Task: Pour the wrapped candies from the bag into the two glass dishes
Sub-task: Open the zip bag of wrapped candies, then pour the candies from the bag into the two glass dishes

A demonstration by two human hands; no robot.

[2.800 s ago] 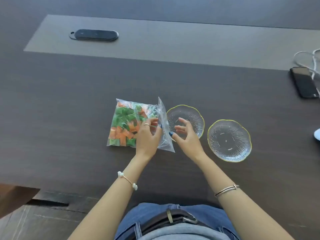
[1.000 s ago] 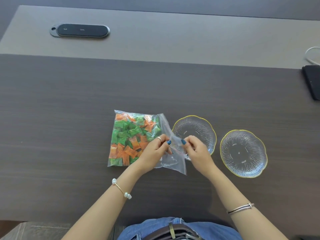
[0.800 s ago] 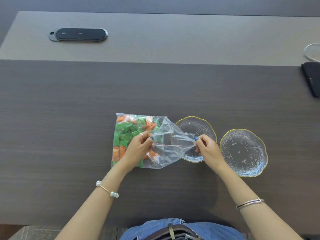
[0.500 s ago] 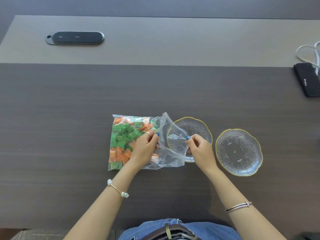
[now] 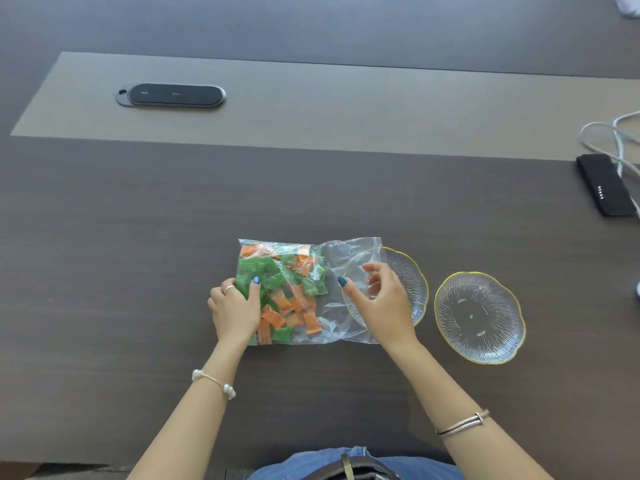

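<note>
A clear plastic bag of green and orange wrapped candies lies flat on the dark table. Its open mouth points right and overlaps the left glass dish. My left hand grips the bag's closed left end, with the thumb on top of the candies. My right hand is at the mouth: the thumb lies on the plastic and the fingers show through it, above the left dish. The right glass dish, gold-rimmed like the other, stands empty and apart from the bag.
A black oval device sits on the tan strip at the back left. A black power bank with white cables lies at the right edge. The table's front edge runs close to my waist.
My left hand has slid from the bag's mouth to its closed left end. The bag now lies flatter, and my right hand has shifted its hold at the mouth.
</note>
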